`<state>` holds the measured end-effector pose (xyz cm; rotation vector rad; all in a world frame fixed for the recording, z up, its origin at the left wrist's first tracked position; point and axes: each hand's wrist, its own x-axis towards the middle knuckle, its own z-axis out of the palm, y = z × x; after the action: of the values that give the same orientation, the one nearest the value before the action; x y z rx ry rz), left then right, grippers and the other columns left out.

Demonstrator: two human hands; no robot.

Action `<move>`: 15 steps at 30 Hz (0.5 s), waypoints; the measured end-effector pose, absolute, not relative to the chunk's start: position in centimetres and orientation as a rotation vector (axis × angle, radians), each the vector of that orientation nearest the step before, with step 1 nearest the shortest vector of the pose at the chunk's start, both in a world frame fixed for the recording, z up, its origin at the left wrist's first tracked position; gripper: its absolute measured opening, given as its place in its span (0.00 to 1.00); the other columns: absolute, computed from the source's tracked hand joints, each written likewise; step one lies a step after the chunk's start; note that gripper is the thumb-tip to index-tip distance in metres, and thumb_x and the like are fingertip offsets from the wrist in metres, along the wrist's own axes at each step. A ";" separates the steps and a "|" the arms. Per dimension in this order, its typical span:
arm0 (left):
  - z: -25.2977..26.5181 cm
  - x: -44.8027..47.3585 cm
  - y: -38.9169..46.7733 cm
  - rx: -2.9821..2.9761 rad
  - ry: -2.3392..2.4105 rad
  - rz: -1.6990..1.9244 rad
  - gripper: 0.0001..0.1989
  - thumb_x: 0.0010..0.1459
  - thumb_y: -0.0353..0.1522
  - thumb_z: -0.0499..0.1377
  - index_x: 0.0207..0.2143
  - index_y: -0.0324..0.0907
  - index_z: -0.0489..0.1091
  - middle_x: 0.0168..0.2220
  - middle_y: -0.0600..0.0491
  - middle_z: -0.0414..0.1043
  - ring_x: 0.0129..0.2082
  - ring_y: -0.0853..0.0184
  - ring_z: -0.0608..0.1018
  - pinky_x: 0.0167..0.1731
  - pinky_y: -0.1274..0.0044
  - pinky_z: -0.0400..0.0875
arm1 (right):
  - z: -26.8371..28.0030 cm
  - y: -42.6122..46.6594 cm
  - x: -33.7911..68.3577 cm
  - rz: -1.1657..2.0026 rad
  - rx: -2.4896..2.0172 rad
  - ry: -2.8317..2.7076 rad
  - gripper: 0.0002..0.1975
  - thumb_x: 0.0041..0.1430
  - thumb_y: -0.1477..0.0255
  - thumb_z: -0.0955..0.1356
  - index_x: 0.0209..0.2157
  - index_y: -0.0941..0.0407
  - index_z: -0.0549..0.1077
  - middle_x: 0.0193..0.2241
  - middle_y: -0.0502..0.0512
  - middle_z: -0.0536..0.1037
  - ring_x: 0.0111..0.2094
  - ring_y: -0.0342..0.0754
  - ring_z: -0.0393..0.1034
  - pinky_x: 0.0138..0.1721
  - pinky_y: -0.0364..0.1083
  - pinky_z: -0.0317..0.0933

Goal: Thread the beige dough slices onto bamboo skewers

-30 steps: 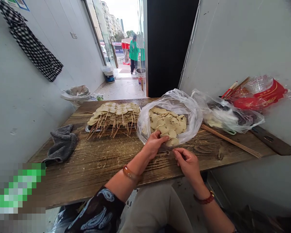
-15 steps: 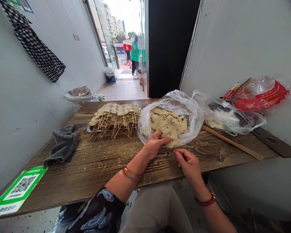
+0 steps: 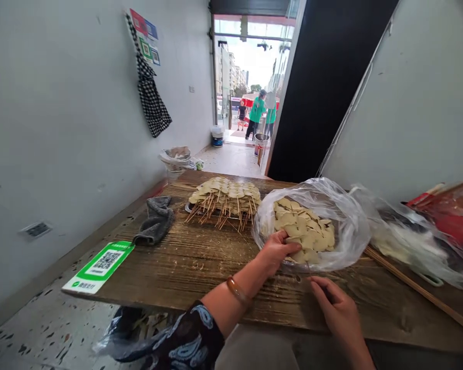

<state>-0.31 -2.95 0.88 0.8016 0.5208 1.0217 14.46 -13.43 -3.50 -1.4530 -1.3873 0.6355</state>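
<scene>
**Sliced food on a bamboo skewer, held at the near rim of a plastic bag**

Left hand (image 3: 273,252): thumb laid over several overlapping beige slices (image 3: 307,240), the other fingers curled at their side and partly hidden; we read a closed, light grip. The slices lie at the near rim of the clear plastic bag (image 3: 350,226), our landmark.

Right hand (image 3: 337,308): just in front of the bag, thumb and forefinger pinched together on the thin bamboo skewer (image 3: 307,267) leading to those slices.

Change noted: over the last half second the view has swung left and tilted up, while both hands keep the same relation to slices and skewer. We judge the threading to be at the same stage.

Left of the bag: a stack of filled skewers (image 3: 227,191), handles forward, just beside it; farther left, a grey cloth (image 3: 154,218) and a QR-code card (image 3: 102,262). Right of the bag: a bundle of bamboo skewers (image 3: 420,292).

Edges and room: wood grain of the table (image 3: 212,280) shows between bag and near edge, allowing both wrists, we judge, some sideways play; the stack limits leftward movement behind the left hand.
</scene>
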 end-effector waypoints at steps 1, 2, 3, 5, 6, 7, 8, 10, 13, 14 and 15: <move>0.8 -0.3 -2.9 0.804 0.525 1.024 0.26 0.30 0.35 0.72 0.36 0.37 0.73 0.32 0.49 0.76 0.28 0.68 0.75 0.30 0.78 0.68 | -3.5 -13.3 14.6 0.626 -1.471 -1.355 0.15 0.52 0.59 0.68 0.33 0.55 0.79 0.35 0.58 0.81 0.37 0.54 0.75 0.37 0.47 0.68; 0.7 -0.4 -2.9 0.812 0.530 1.021 0.26 0.31 0.36 0.71 0.36 0.37 0.72 0.32 0.49 0.76 0.27 0.69 0.75 0.28 0.78 0.67 | -3.4 -13.1 14.7 0.618 -1.484 -1.329 0.16 0.52 0.58 0.68 0.33 0.55 0.79 0.35 0.58 0.81 0.37 0.54 0.75 0.38 0.47 0.68; 0.6 -0.4 -2.8 0.826 0.536 1.013 0.26 0.32 0.36 0.71 0.37 0.37 0.72 0.32 0.49 0.75 0.26 0.69 0.75 0.27 0.79 0.66 | -3.1 -12.9 14.8 0.608 -1.496 -1.314 0.16 0.52 0.58 0.68 0.33 0.55 0.79 0.35 0.58 0.81 0.37 0.54 0.75 0.38 0.47 0.68; 0.5 -0.4 -2.9 0.869 0.550 0.980 0.25 0.34 0.38 0.70 0.37 0.38 0.70 0.31 0.50 0.75 0.24 0.70 0.75 0.24 0.79 0.64 | -1.9 -12.1 15.1 0.576 -1.522 -1.332 0.17 0.51 0.57 0.68 0.33 0.55 0.79 0.35 0.57 0.81 0.37 0.54 0.75 0.39 0.47 0.68; 0.4 -0.4 -2.9 0.893 0.560 0.960 0.25 0.35 0.38 0.70 0.36 0.38 0.69 0.29 0.51 0.74 0.23 0.70 0.75 0.24 0.79 0.63 | -1.0 -11.5 15.2 0.552 -1.538 -1.361 0.17 0.51 0.57 0.68 0.34 0.55 0.79 0.35 0.56 0.81 0.37 0.54 0.74 0.38 0.47 0.67; 0.4 -0.3 -2.9 0.916 0.573 0.941 0.25 0.35 0.39 0.70 0.35 0.38 0.69 0.28 0.51 0.74 0.22 0.71 0.74 0.24 0.79 0.63 | 0.1 -10.9 15.3 0.521 -1.549 -1.398 0.16 0.51 0.57 0.68 0.34 0.54 0.79 0.35 0.56 0.81 0.37 0.54 0.74 0.38 0.47 0.67; 0.3 -0.2 -3.0 0.938 0.590 0.925 0.24 0.35 0.39 0.69 0.35 0.38 0.69 0.27 0.52 0.74 0.21 0.71 0.74 0.24 0.79 0.62 | 1.2 -10.1 15.2 0.493 -1.553 -1.440 0.16 0.51 0.57 0.68 0.33 0.54 0.79 0.35 0.56 0.80 0.37 0.54 0.74 0.37 0.47 0.66; 0.0 -0.1 -3.0 0.966 0.626 0.903 0.23 0.35 0.39 0.69 0.33 0.37 0.68 0.25 0.52 0.73 0.20 0.71 0.72 0.24 0.78 0.62 | 3.7 -8.5 14.6 0.468 -1.515 -1.530 0.16 0.52 0.57 0.67 0.32 0.54 0.79 0.33 0.56 0.80 0.34 0.53 0.73 0.33 0.46 0.65; -0.4 0.2 -2.8 0.988 0.661 0.886 0.21 0.36 0.39 0.68 0.32 0.38 0.68 0.23 0.52 0.73 0.19 0.71 0.72 0.24 0.78 0.62 | 7.1 -5.9 12.4 0.421 -1.427 -1.631 0.15 0.53 0.59 0.67 0.33 0.56 0.79 0.32 0.56 0.80 0.32 0.51 0.72 0.31 0.45 0.64; -0.6 0.2 -2.8 0.992 0.665 0.885 0.21 0.37 0.39 0.67 0.31 0.38 0.68 0.23 0.52 0.73 0.19 0.71 0.71 0.23 0.78 0.62 | 7.9 -5.0 11.4 0.418 -1.405 -1.658 0.15 0.53 0.59 0.67 0.33 0.56 0.79 0.31 0.56 0.80 0.30 0.50 0.72 0.30 0.45 0.63; -0.7 0.2 -2.7 0.996 0.664 0.886 0.20 0.37 0.39 0.67 0.31 0.38 0.69 0.23 0.52 0.72 0.18 0.71 0.71 0.23 0.78 0.62 | 8.6 -4.0 10.3 0.417 -1.384 -1.677 0.16 0.54 0.60 0.67 0.32 0.57 0.79 0.30 0.56 0.80 0.29 0.49 0.71 0.29 0.44 0.62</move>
<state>0.24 -2.71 -0.72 0.9957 0.6643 0.8863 10.26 -3.99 8.62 -1.3837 -1.6771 0.4172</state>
